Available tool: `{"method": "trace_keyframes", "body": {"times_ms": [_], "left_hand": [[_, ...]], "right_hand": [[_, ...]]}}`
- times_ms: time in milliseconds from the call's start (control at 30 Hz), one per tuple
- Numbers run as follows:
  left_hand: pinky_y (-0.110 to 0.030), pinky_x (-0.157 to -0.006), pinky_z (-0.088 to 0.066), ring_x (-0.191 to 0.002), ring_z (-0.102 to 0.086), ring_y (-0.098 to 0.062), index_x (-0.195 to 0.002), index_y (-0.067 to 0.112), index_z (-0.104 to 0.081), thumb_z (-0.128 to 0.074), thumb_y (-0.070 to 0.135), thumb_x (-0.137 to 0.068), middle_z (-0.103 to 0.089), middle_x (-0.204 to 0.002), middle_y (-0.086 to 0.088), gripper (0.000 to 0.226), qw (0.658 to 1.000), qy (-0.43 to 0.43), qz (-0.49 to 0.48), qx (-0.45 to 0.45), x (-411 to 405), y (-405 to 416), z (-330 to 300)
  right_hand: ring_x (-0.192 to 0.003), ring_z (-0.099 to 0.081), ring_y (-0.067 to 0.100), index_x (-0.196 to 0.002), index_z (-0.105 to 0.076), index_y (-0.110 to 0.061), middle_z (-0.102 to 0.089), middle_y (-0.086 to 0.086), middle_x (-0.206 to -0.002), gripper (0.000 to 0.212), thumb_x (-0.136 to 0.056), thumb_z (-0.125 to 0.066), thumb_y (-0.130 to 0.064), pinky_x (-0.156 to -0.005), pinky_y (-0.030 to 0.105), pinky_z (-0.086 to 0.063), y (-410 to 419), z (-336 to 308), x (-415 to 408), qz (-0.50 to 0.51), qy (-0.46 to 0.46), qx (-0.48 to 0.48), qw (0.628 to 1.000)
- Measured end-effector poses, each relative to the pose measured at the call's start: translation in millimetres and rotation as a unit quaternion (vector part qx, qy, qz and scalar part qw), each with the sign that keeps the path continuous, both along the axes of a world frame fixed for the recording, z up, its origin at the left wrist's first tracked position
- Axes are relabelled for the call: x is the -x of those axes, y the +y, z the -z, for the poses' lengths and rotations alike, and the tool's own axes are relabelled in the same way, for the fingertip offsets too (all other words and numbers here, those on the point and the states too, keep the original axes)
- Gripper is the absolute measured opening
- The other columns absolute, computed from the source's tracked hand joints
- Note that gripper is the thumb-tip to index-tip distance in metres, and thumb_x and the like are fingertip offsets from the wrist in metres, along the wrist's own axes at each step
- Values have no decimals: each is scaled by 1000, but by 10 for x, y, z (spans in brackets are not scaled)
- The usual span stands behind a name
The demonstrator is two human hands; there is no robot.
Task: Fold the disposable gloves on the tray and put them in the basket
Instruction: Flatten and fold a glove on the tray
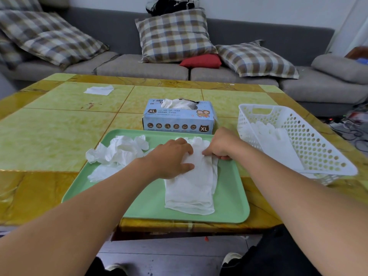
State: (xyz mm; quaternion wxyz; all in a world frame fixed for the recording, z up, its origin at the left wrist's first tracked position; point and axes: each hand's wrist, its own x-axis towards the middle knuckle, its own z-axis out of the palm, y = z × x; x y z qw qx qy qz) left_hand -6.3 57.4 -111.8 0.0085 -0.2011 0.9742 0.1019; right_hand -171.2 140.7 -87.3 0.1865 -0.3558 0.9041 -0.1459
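A green tray (229, 196) lies at the table's near edge. On it a white disposable glove (191, 188) is spread flat, cuff toward me and fingers pointing away. My left hand (171, 158) presses on the glove's palm area with fingers spread. My right hand (221, 145) pinches the glove's right edge near the fingers. A crumpled heap of white gloves (117, 152) sits on the tray's left side, partly hanging over its rim. To the right stands a white perforated basket (310, 140) with folded gloves (274, 140) inside.
A blue XL glove box (179, 120) stands just behind the tray, a glove poking out of its top. A white tissue (99, 90) lies at the far left of the yellow-green table (49, 132). A grey sofa with checked cushions is behind.
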Motion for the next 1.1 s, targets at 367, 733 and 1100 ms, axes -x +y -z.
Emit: {"method": "trace_keyframes", "body": {"times_ms": [367, 733, 1100], "left_hand": [[-30, -114, -29, -144, -36, -18, -155, 24, -35, -57, 29, -102, -32, -162, 8, 57, 996, -5, 62, -69, -19, -51, 33], [-34, -88, -49, -108, -59, -24, -120, 10, -62, -59, 21, -95, -63, -115, -5, 27, 975, 128, -165, -80, 20, -226, 78], [-29, -68, -46, -82, -61, -18, -77, 24, -61, -72, 38, -86, -60, -81, 6, 20, 957, 153, -216, -118, 173, -195, 93]], "right_hand": [[-56, -72, 30, -80, -68, 1, -70, 14, -63, 12, -79, -72, -10, -58, 40, -63, 193, 1, 23, -5, 1, 67, 998], [-61, -54, 16, -71, -52, -14, -60, 3, -75, 26, -78, -77, -21, -46, 25, -33, -34, 157, 47, 11, 21, 61, 998], [-50, -44, 17, -57, -43, -18, -44, -2, -54, 51, -85, -77, -45, -50, 29, -33, -202, 183, -67, -33, 13, 147, 989]]}}
